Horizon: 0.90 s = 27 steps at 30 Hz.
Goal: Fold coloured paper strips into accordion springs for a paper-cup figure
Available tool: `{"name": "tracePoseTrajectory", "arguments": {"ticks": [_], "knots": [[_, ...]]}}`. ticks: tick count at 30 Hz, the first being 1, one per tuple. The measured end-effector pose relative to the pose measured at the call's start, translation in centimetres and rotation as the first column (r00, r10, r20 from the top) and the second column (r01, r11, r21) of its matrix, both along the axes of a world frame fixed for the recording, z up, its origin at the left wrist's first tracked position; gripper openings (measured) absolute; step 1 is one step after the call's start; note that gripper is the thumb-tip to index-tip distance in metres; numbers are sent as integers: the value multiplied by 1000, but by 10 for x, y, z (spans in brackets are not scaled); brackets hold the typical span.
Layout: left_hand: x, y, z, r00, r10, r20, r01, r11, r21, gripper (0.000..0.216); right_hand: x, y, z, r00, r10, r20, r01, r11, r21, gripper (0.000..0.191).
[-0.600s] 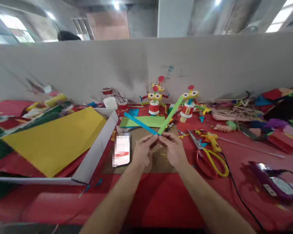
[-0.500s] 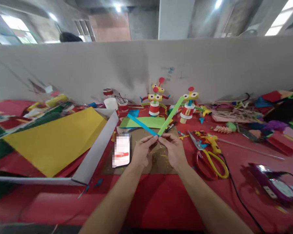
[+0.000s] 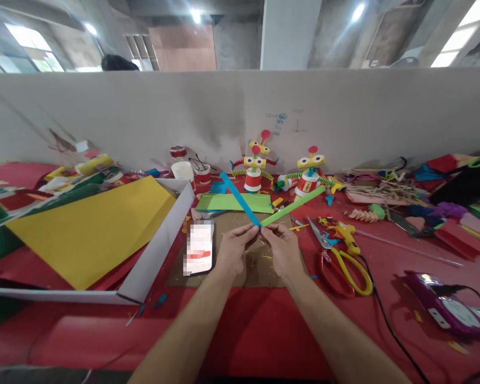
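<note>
Since 0.6 s ago: green strip (image 3: 293,206) has swung down from a steep rise to a shallow one, and blue strip (image 3: 240,199) now stands steeper. Your hands keep nearly the same spot.

Surface: red cloth table (image 3: 264,330), cluttered. Brown cardboard mat (image 3: 260,269) lies under your hands, with a phone (image 3: 199,247) just left of it and yellow-handled scissors (image 3: 340,261) and a glue gun (image 3: 342,232) to the right. Yellow sheet (image 3: 92,229) lies in a white tray (image 3: 160,240) at left. 2 paper-cup figures (image 3: 254,170) stand at the back by a grey partition (image 3: 224,117). Concrete ceiling with lights above.

Strips: both meet at your fingertips, above the mat. Blue's long axis runs up and left, away from you. Green's long axis runs right and slightly away, its free end pointing towards the right-hand figure.

Grip: your left hand (image 3: 232,253) is pinched closed on the blue strip's near end, your right hand (image 3: 284,250) on the green's. The fingertips of both hands touch.
</note>
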State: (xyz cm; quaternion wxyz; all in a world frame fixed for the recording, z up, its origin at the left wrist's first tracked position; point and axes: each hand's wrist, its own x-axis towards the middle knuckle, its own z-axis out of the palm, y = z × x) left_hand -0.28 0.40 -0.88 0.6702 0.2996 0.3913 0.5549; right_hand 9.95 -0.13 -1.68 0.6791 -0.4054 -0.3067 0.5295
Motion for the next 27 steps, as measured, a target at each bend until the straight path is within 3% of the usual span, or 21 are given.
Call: {"name": "tracePoseTrajectory", "arguments": {"ticks": [4,11,18,22,27], "knots": [[9,-2,-5,992,79,97,-79,997,-9,26,-5,0,-5,996,-49,-73,50,999,16,16],[10,-5,4,993,98,59,-101,993,53,27,-9,-8,-4,980,-171,107,162,983,85,15],[4,-5,8,990,-23,140,15,998,56,16,-12,-19,6,899,-179,401,121,979,166,15],[5,-5,6,989,-18,145,9,998,60,18,-14,-21,6,880,-195,433,136,977,163,15],[-1,2,4,975,-26,221,39,998,-54,20,-9,-19,6,871,-211,444,105,962,251,11]]}}
